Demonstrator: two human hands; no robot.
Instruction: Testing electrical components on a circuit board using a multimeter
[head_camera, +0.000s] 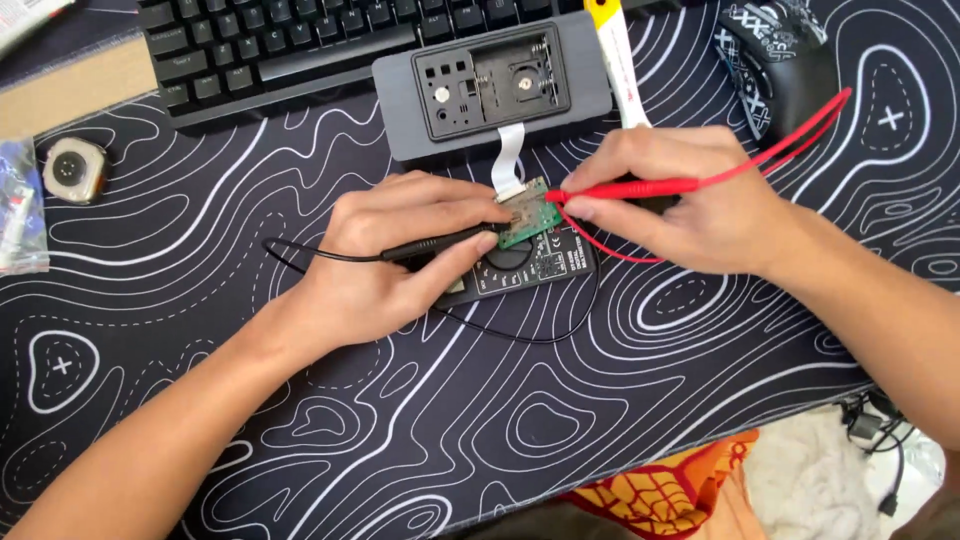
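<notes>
Head cam view looked straight down at a desk (700, 400) covered by a black mat with white contour lines. Left hand (385, 265) was curled around a black probe (440, 244), fingers pinched tight on it like a pen, with its tip on a small green circuit board (527, 220) near the middle of the frame. Right hand (680, 200) did the same with a red probe (625, 188), thumb and fingers pressed together on the shaft, tip touching the right edge of that board. Neither hand was spread at all.

The board sat on top of a black multimeter (530, 265), which was mostly hidden under the hands, so I couldn't make out its dial or screen properly. A white ribbon cable (508, 155) ran from the board up to a grey opened device case (495, 95) just above it. The exact spots the probe tips touched were too small to tell.

Upper left had a black keyboard (270, 45), cut off by the top edge. A black patterned mouse (775, 60) sat upper right, and a watch body without strap (72, 170) at the far left. Orange cloth (665, 495) poked in at the bottom edge.
</notes>
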